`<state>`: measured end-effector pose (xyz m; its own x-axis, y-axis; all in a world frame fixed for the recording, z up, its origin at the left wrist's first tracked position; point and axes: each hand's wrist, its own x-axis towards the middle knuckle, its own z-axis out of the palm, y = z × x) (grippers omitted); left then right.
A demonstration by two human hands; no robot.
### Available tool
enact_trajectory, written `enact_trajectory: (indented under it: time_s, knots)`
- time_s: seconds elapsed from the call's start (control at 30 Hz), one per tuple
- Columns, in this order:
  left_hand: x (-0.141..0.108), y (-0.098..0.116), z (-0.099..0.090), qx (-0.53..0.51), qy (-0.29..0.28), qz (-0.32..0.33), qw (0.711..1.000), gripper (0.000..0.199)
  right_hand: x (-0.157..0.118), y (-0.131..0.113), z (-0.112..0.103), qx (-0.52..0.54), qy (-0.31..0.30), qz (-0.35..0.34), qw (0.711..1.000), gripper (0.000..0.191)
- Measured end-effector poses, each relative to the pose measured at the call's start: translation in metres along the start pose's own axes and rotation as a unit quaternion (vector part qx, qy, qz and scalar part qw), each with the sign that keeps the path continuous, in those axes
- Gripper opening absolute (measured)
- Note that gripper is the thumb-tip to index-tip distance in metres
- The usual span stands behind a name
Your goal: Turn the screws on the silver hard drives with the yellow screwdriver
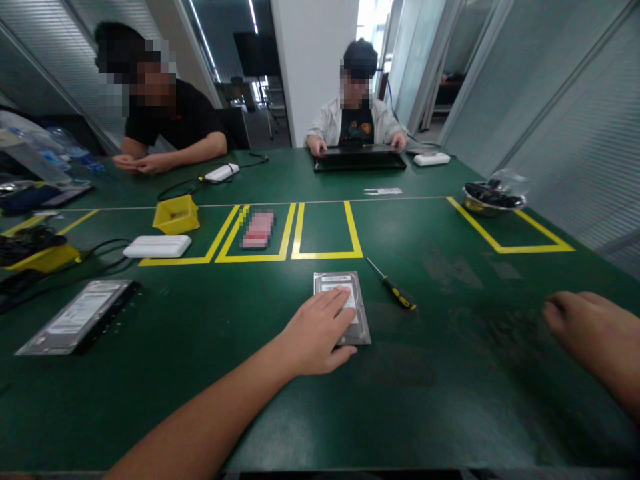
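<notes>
My left hand (320,327) lies over a silver hard drive (361,327) on the green table. Its fingers rest spread across the white label, and the thumb reaches past the near edge. Just to the right of the drive is a screwdriver (397,292) with a black and yellow handle, its tip pointing away from me. Far to the right, my right hand (585,327) is curled closed, apart from these things; the inside of its fingers is hidden. Another, larger hard drive (83,313) lies at the left.
Yellow tape outlines (327,255) mark the table (280,427). A pixelated pink item (259,229) lies inside one. Around them are a yellow bin (176,215), a white power strip (157,247) and a metal bowl (493,203) of black parts. Across the table, one person holds a black panel (360,160); another sits left.
</notes>
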<state>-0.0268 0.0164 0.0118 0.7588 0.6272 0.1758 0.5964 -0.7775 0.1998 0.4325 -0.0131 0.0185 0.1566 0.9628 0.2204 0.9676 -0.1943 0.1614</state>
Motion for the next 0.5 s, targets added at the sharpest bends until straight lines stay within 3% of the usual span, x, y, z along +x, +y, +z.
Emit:
enact_trajectory:
  time_s: [0.13,0.23,0.33,0.5]
  knots:
    - [-0.001,-0.001,0.001,-0.002,0.007,0.002,1.0,0.055,-0.023,-0.082,-0.044,0.052,0.055,-0.122,0.99,0.027]
    - [-0.002,-0.003,0.002,-0.002,0.014,0.009,1.0,0.057,-0.037,-0.133,-0.067,0.15,0.051,-0.231,0.96,0.027]
    - [-0.003,-0.006,0.002,-0.01,0.021,0.013,1.0,0.062,-0.048,-0.174,-0.086,0.243,0.03,-0.31,0.919,0.02]
    - [-0.004,-0.009,0.003,-0.038,0.038,0.015,0.998,0.064,-0.054,-0.222,-0.113,0.349,0.002,-0.363,0.864,0.016]
